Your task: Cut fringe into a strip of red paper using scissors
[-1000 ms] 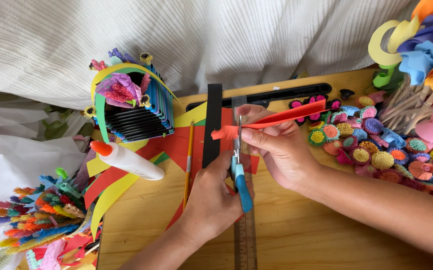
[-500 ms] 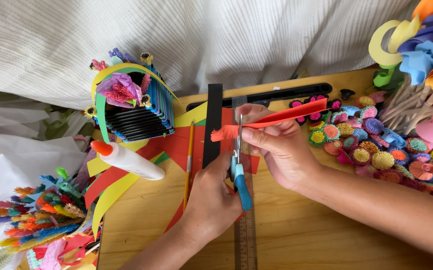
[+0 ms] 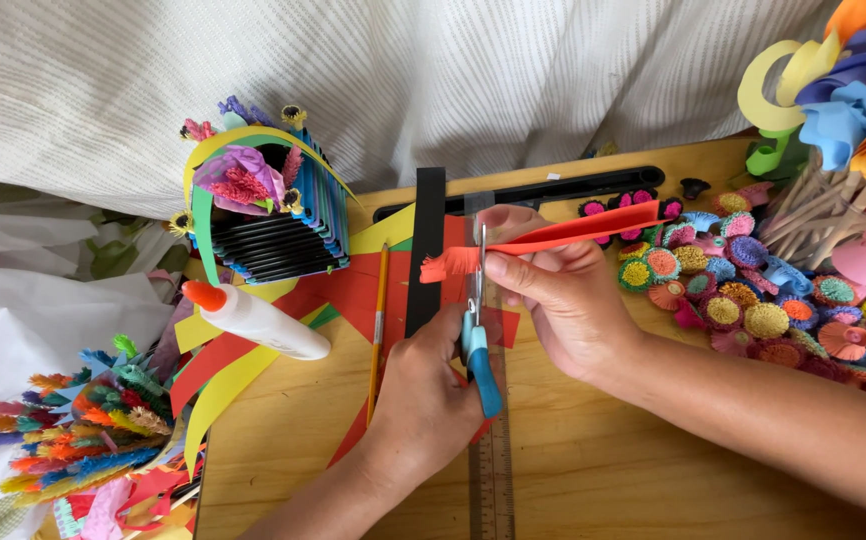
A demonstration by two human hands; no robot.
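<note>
White glue bottle [image 3: 261, 321] with orange cap, lying on coloured paper sheets [image 3: 215, 385] left of a pencil [image 3: 378, 330]. Black strip [image 3: 425, 250] upright beside it. Ruler [image 3: 493, 470] along the wooden board [image 3: 603, 470]. Small paper house [image 3: 258, 205] near the striped cloth [image 3: 403, 80]. Rolled paper flowers [image 3: 743, 300] heaped on the right, fringed ones [image 3: 78, 430] at lower left.
</note>
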